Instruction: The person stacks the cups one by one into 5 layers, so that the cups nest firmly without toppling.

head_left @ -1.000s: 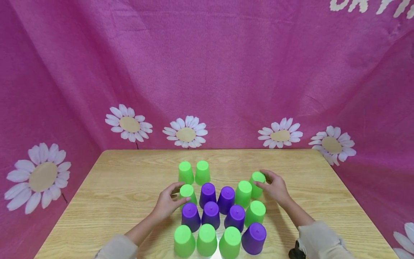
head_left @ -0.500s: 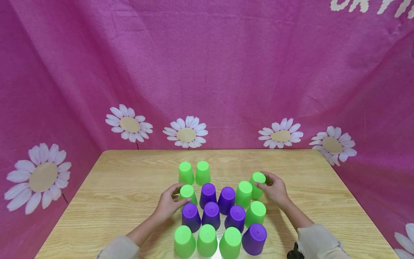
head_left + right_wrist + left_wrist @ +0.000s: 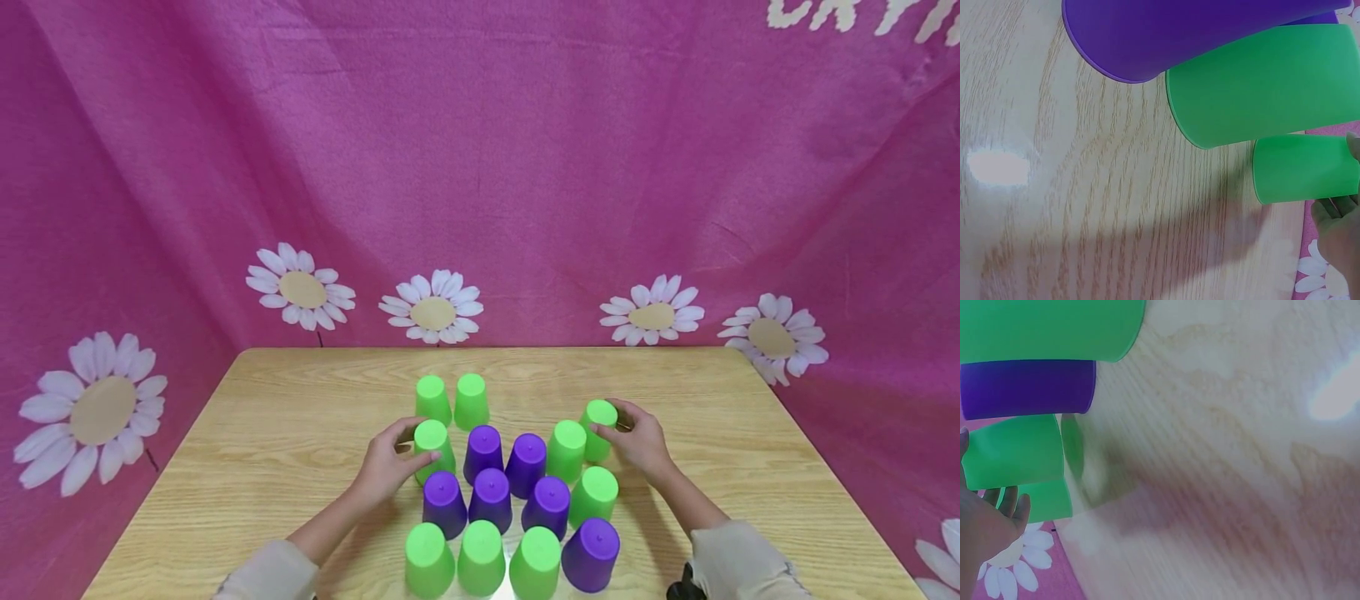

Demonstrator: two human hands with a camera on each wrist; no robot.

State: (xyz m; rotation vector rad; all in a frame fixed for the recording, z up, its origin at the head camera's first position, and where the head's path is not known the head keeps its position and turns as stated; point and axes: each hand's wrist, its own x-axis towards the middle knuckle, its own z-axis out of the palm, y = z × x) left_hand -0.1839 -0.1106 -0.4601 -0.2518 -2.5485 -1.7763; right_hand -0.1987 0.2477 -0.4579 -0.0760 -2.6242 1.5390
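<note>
My left hand (image 3: 386,462) grips an upside-down green cup (image 3: 433,442) at the left side of the group, thumb in front and fingers behind. In the left wrist view this green cup (image 3: 1016,453) appears slightly off the table, with a green patch beside its rim. My right hand (image 3: 639,437) holds another upside-down green cup (image 3: 597,425) at the right; its rim (image 3: 1259,172) seems to rest on the table. A purple cup (image 3: 444,504) stands just in front of the left-held cup. Beside the right-held one is a green cup (image 3: 566,450).
Two green cups (image 3: 471,402) stand behind the group. Several purple cups (image 3: 491,500) fill its middle. A front row has green cups (image 3: 482,558) and a purple cup (image 3: 591,555). All stand upside down on the wooden table (image 3: 262,433), before a pink cloth (image 3: 525,167).
My left hand has risen slightly, and the green cup in it has come up a little with it. My right hand stays at its green cup.
</note>
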